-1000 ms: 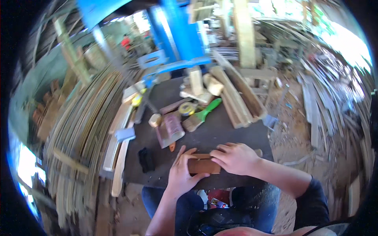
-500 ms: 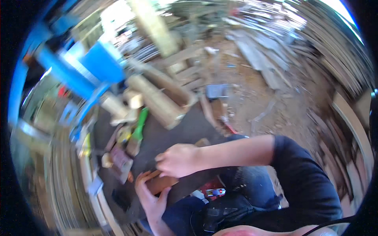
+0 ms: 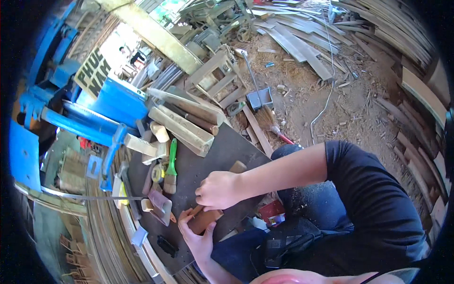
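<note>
Near the edge of the counter (image 3: 236, 147), the right hand (image 3: 220, 190) curls, its grip hidden, over the brown block (image 3: 207, 220) that the left hand (image 3: 199, 244) clasps. Apparently the block is being worked; the next move likely calls for steady bracing.

Far on the left, a pale yellowish rectangular sign (image 3: 92, 73) carries large, dark block capitals in two rows, one above the other. It shows tilted, just beyond the upper part of a blue machine (image 3: 120, 100). On the near side, right of the middle, a red packet (image 3: 271, 212) has small pale and coloured patches at its lower edge; whatever is printed there is too small to read
</note>
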`<state>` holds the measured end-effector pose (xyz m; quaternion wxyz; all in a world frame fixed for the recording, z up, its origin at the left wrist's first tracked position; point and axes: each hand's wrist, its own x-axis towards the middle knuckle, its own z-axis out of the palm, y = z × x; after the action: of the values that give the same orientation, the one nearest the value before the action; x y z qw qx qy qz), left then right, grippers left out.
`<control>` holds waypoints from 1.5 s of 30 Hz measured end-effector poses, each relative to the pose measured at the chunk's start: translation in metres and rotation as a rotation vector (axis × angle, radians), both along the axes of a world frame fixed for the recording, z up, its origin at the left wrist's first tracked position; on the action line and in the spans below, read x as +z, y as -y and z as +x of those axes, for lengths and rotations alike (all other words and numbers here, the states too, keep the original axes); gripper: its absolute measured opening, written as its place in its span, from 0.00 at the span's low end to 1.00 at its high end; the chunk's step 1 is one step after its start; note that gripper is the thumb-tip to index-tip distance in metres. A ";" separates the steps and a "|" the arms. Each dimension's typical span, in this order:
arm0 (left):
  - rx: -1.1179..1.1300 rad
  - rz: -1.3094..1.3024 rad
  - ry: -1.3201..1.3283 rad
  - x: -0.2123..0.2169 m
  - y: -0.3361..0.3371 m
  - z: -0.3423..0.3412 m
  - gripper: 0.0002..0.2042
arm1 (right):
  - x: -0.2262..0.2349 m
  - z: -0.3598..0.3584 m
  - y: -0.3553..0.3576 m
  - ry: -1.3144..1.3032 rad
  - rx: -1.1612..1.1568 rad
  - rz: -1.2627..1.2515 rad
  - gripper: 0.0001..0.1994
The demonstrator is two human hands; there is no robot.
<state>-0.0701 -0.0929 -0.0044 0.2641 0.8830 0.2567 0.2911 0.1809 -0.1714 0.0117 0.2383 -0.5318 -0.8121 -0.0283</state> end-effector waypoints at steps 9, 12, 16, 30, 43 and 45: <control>-0.005 0.006 0.002 0.010 0.017 0.013 0.37 | -0.004 0.014 0.062 -0.097 -0.285 0.113 0.13; -0.089 0.060 0.023 0.016 0.020 0.011 0.37 | -0.001 0.011 0.070 -0.138 -0.121 0.157 0.10; -0.161 0.180 0.041 0.005 0.026 0.010 0.39 | -0.004 0.023 0.100 -0.103 -0.071 0.226 0.15; -0.208 0.198 0.096 0.013 0.042 0.027 0.36 | 0.017 0.047 0.129 -0.093 0.006 0.136 0.20; -0.113 0.210 0.107 0.010 0.043 0.024 0.36 | 0.014 0.055 0.098 -0.141 0.011 0.156 0.15; -0.074 0.217 0.073 0.013 0.041 0.026 0.36 | 0.017 0.046 0.103 -0.065 -0.081 0.156 0.15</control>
<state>-0.0438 -0.1343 0.0088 0.1869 0.9041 0.1812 0.3389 0.2266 -0.2743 0.0286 0.3039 -0.5446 -0.7772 -0.0840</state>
